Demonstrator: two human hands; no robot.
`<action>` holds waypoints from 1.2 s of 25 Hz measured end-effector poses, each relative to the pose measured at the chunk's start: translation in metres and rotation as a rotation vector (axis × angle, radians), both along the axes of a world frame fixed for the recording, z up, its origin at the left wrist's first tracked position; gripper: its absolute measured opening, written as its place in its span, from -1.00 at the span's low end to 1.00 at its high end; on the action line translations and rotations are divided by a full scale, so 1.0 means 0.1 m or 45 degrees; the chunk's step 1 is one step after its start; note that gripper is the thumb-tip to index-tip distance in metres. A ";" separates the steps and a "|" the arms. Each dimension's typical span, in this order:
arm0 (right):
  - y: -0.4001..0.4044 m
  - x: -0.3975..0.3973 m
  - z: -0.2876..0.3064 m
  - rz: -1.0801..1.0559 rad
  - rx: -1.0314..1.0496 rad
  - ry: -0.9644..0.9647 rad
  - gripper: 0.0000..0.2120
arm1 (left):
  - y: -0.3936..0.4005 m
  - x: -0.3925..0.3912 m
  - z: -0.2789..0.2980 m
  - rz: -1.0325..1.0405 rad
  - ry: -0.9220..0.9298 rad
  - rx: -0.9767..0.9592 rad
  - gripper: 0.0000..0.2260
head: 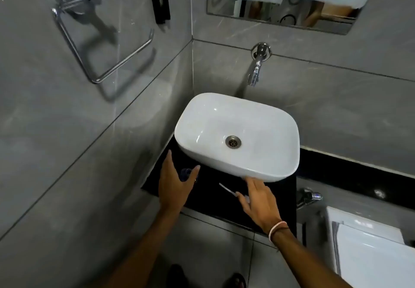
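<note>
two hands are held out over the black counter (213, 200), just in front of the white basin (235, 166). the left hand (175, 184) is spread wide, with thumb and fingers straight, and nothing is gripped by it. a small bluish, see-through thing (186, 172) is seen on the counter in the gap between this hand's thumb and fingers. whether it is touched cannot be told, as the picture is blurred there. the right hand (258, 200) is likewise open and holds nothing, its straight fingers pointing forward and to the left, its fingertips close under the front wall of the basin. a thin white stick (224, 189), perhaps a toothbrush, lies on the counter between the two hands, with its near end at the right hand's fingers. contact there cannot be made out either.

the work is judged to be at its very start. both small things are being reached for, but neither is yet gripped or lifted. the closing of the fingers, the lift and the putting away are all left to be done. no water is seen at the tap (256, 72) on the wall beyond the hands.
</note>
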State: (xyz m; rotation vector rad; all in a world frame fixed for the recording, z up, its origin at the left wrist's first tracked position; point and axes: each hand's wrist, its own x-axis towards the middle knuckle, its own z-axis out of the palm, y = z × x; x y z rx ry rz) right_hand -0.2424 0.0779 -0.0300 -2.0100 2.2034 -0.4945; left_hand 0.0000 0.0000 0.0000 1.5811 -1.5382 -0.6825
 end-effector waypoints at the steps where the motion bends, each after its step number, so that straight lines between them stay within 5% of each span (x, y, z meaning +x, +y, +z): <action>1: 0.00 -0.03 -0.09 -0.018 0.176 0.096 -0.50 | 0.02 -0.01 -0.09 0.024 0.126 0.142 -0.07; 5: 0.00 -0.11 -0.31 -0.066 0.426 0.089 -0.60 | 0.02 -0.12 -0.41 0.034 0.281 0.424 -0.11; 14: -0.22 0.03 0.36 0.200 -0.110 -0.662 -0.85 | -0.02 -0.15 -0.59 0.069 0.308 0.327 -0.34; 23: -0.87 0.36 1.12 0.621 0.131 -0.377 -0.89 | -0.04 -0.07 -0.67 -0.072 -0.330 0.018 -0.14; 30: -1.30 0.77 1.18 0.686 0.383 -0.012 -0.68 | -0.11 0.01 -0.67 -0.147 -0.493 -0.087 -0.18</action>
